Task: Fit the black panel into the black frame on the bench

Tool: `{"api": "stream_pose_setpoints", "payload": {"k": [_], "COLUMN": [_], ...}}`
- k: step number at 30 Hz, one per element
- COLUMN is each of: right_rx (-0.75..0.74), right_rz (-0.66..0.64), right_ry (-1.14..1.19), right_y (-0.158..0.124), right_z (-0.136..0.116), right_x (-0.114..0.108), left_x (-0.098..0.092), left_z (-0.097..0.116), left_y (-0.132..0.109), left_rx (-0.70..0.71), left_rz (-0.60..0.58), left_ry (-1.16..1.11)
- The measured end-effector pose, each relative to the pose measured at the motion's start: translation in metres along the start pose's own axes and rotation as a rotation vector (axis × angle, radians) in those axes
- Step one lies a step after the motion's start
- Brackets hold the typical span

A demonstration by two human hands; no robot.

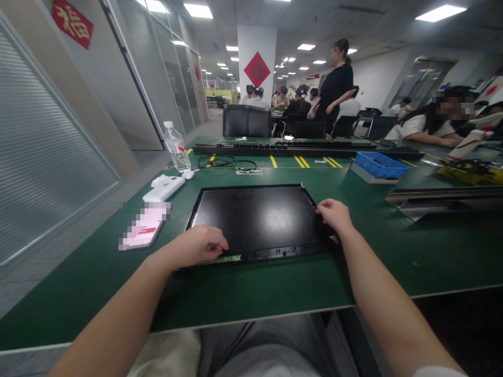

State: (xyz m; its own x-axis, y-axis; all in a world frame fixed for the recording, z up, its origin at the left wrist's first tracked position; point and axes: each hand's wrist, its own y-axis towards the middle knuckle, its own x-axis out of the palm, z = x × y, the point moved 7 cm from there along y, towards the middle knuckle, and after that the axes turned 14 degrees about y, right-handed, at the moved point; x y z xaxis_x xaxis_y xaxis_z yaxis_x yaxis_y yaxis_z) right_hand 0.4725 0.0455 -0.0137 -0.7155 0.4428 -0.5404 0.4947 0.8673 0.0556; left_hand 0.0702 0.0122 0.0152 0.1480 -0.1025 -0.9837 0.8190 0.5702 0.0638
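Note:
A flat black display panel (251,217) in a thin dark frame lies face up on the green table (271,290). Over its near left corner, my left hand (204,243) is closed, with a small dark piece showing between the fingers; its kind cannot be made out. Beside those fingers, a strip of green circuit board (230,259) shows along the panel's near edge. My right hand (335,215) pinches the frame at the panel's right edge. Small pale tabs stick out at the far right corner and below my right hand.
Left of the panel are a phone (147,225), a white device (164,188) and a water bottle (177,149). Black cable (223,162) and long black bars (306,149) lie behind. A blue tray (380,165) and metal profiles (444,201) stand right. Several people sit beyond.

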Motion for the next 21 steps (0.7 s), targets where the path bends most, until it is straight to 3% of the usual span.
{"api": "stream_pose_setpoints", "payload": {"k": [21], "right_rx": [0.006], "right_rz": [0.015], "right_ry": [0.024], "right_y": [0.0034], "right_z": [0.0057], "right_x": [0.0017], "left_x": [-0.0009], "left_z": [-0.0032], "left_y": [-0.0005], "left_rx": [-0.047], "left_rz": [-0.024], "left_ry": [-0.066]}}
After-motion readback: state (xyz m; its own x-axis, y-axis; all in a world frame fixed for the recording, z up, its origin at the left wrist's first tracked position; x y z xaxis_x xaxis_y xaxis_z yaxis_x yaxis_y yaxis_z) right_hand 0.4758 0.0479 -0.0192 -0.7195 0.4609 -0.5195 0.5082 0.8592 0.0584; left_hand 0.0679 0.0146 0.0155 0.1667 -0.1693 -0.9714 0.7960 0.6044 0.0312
